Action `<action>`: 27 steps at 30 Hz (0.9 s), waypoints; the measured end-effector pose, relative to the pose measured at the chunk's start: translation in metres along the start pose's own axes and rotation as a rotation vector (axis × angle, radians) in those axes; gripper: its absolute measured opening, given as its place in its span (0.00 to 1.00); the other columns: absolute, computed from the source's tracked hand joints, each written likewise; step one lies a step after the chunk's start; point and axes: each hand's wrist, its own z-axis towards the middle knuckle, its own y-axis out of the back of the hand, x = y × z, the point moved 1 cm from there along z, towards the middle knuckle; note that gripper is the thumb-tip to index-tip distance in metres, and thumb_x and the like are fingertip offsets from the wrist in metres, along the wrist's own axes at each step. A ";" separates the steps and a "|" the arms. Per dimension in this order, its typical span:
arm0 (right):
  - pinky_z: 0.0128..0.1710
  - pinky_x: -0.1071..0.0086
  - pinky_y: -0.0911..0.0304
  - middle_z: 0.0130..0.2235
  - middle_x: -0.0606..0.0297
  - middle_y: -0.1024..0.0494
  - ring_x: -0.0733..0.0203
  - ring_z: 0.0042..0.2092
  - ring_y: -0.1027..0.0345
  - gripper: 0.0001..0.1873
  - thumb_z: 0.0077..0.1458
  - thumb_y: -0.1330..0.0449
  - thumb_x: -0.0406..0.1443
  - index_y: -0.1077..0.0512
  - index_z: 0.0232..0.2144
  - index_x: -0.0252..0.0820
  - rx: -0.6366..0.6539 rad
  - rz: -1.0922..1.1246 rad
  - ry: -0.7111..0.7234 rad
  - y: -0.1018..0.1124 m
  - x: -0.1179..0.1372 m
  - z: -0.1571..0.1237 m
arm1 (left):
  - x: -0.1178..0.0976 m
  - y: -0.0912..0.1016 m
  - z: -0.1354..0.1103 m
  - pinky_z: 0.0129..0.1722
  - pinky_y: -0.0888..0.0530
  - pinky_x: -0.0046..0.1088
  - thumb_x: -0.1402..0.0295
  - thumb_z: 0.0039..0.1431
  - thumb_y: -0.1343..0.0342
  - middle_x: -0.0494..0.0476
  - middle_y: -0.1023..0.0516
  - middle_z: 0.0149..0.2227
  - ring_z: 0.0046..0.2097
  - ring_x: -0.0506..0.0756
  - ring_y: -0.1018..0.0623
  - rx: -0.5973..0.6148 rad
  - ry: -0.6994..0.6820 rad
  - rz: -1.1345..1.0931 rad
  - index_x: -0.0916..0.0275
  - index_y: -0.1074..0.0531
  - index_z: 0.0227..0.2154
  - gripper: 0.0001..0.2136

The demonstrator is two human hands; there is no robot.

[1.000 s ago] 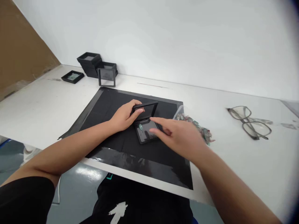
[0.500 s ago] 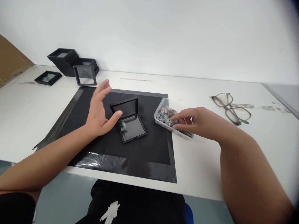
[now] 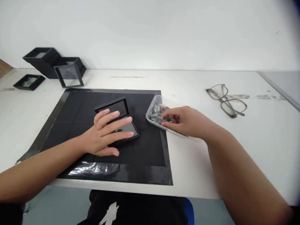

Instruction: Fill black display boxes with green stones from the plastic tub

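Note:
My left hand (image 3: pixel 106 134) is spread flat, fingers apart, over a small black display case (image 3: pixel 134 129) that lies open on the black mat. The case's lid, a frame with a clear window (image 3: pixel 119 107), stands tilted up behind the fingers. Part of a green stone (image 3: pixel 116 130) shows between the fingers; the rest is covered. My right hand (image 3: pixel 182 120) reaches into a clear plastic tub (image 3: pixel 148 115), its thumb and fingers curled in a pinch among small stones in clear wrappers (image 3: pixel 157 110). What lies between the fingertips cannot be made out.
The black mat (image 3: pixel 145 156) is taped to a white table (image 3: pixel 194 175). At the back left stand stacked black frames (image 3: pixel 47 67), an upright frame (image 3: pixel 81 79) and a flat case with green contents (image 3: pixel 29 82). Eyeglasses (image 3: pixel 231 104) rest to the right.
My left hand has swung from upright beside the case to palm-down over it, hiding the green stone in part. My right hand stays at the tub. The view has shifted slightly.

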 end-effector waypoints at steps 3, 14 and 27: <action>0.24 0.70 0.48 0.21 0.73 0.37 0.67 0.23 0.45 0.10 0.56 0.40 0.44 0.23 0.32 0.46 -0.019 0.089 0.032 0.003 -0.004 -0.003 | 0.005 0.002 0.000 0.68 0.44 0.42 0.42 0.65 0.61 0.51 0.25 0.58 0.65 0.61 0.35 -0.028 -0.082 0.021 0.43 0.32 0.59 0.26; 0.30 0.65 0.36 0.33 0.63 0.20 0.62 0.29 0.33 0.12 0.57 0.39 0.44 0.17 0.36 0.48 -0.262 0.290 0.071 0.013 -0.007 -0.016 | 0.008 0.007 0.003 0.64 0.35 0.42 0.44 0.66 0.59 0.51 0.26 0.59 0.64 0.60 0.32 -0.055 -0.071 0.013 0.42 0.33 0.58 0.24; 0.25 0.68 0.46 0.25 0.70 0.25 0.65 0.24 0.36 0.12 0.55 0.42 0.41 0.20 0.38 0.50 -0.149 -0.143 -0.050 0.013 -0.010 -0.014 | 0.010 0.011 0.008 0.53 0.27 0.33 0.57 0.66 0.49 0.53 0.17 0.45 0.53 0.56 0.21 0.074 -0.097 -0.153 0.53 0.27 0.52 0.16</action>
